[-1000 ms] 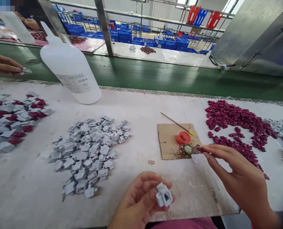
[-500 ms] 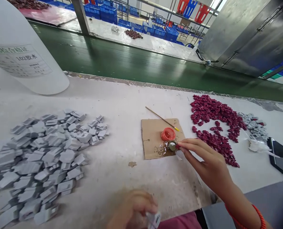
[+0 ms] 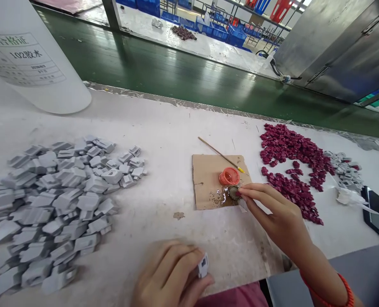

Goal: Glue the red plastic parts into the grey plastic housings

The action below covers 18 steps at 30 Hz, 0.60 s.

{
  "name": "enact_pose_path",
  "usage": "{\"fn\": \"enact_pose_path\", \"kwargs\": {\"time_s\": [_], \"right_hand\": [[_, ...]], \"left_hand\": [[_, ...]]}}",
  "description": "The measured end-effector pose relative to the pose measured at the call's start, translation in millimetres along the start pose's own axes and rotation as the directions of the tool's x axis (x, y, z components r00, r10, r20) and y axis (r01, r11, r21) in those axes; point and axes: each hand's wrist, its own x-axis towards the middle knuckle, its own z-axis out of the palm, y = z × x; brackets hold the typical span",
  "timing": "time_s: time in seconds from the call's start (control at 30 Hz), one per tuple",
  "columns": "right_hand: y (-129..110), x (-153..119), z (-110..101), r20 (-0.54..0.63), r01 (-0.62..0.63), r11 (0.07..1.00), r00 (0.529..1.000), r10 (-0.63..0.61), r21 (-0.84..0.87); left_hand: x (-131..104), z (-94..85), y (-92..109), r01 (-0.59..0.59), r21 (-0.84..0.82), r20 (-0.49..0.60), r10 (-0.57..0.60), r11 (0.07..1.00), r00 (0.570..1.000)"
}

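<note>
Head | left hand (image 3: pixel 173 273) holds grey block (image 3: pixel 203 266) | opening rightward | long axis hidden

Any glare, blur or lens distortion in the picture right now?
All in the head view: pale glare streaks the green belt; the left hand looks slightly soft; the white bottle leans, likely from wide-angle stretch; the top right corner is dark.

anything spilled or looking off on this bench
Yes. Shiny wet spots and a dark stain mark the square brown cardboard below the small round red cup, probably drips. A ragged tan patch also marks the white work surface, perhaps residue or surface damage.
</note>
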Motion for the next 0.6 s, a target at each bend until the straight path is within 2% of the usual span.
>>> {"fn": "enact_pose_path", "kwargs": {"time_s": [0.1,0.17,0.23,0.33,0.47,0.6], "right_hand": [[-10.5,-3.7,-4.8,-0.090,-0.033,0.999,0.995,0.030,-0.025],[-25.8,-11.4,-6.0,-0.138,-0.124,0.991,0.982,0.130,0.053],[-45.5,-23.1,-2.2,-0.093,-0.200,0.952,0.970,0.226,0.231],[-73.1,-42.6,12.9,0.043,-0.239,0.863,0.968,0.246,0.444],[-89.3,-57.5,33.7,0.064,-0.253,0.819,0.964,0.258,0.514],[-87.6,-56.7,37.5,0.063,-0.230,0.814,0.971,0.232,0.533]], "left_hand": [[1.6,3.7,3.2,0.062,0.029,-0.043,-0.061,0.998,0.997],[2.2,6.1,6.6,0.105,0.024,-0.066,-0.103,0.994,0.992],[2.3,7.3,9.0,0.124,0.004,-0.068,-0.124,0.992,0.990],[1.8,7.0,10.2,0.160,-0.011,-0.065,-0.160,0.987,0.985],[2.6,6.1,10.1,0.194,-0.022,-0.057,-0.195,0.981,0.979],[4.7,5.9,10.8,0.183,-0.039,-0.086,-0.185,0.982,0.979]]}}
